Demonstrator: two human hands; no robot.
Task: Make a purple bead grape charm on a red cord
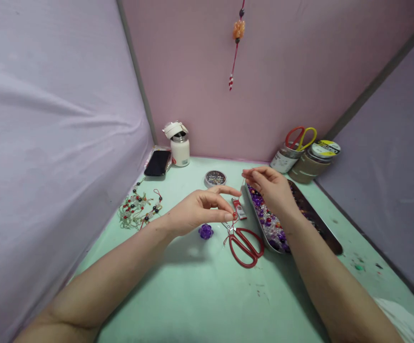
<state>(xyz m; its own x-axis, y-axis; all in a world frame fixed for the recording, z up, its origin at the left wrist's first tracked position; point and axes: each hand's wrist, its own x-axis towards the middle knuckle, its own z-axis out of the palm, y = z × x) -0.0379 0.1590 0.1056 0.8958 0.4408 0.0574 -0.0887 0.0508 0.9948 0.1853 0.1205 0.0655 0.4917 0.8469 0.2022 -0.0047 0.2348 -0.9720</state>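
Observation:
My left hand (pixel 202 208) pinches a thin red cord (pixel 234 216) between thumb and fingers, where it forms a small loop or knot. Up and to the right, my right hand (pixel 269 186) has its fingertips closed on the strand that runs up from there. Below the cord lie red-handled scissors (pixel 249 245), their blades partly hidden. A purple beaded ball (pixel 206 231) rests on the table under my left hand. Just behind the cord is a small red and white packet (pixel 239 208). My right forearm passes over a metal tray (pixel 264 233) of purple, clear and red beads.
A round tin (pixel 215 178) of small pieces stands behind my hands. At the left are beaded strings (pixel 141 207), a phone (pixel 157 163) and a white bottle (pixel 180 150). Jars (pixel 309 164) stand back right, one holding scissors (pixel 300 138). A beaded pendant (pixel 239 31) hangs above.

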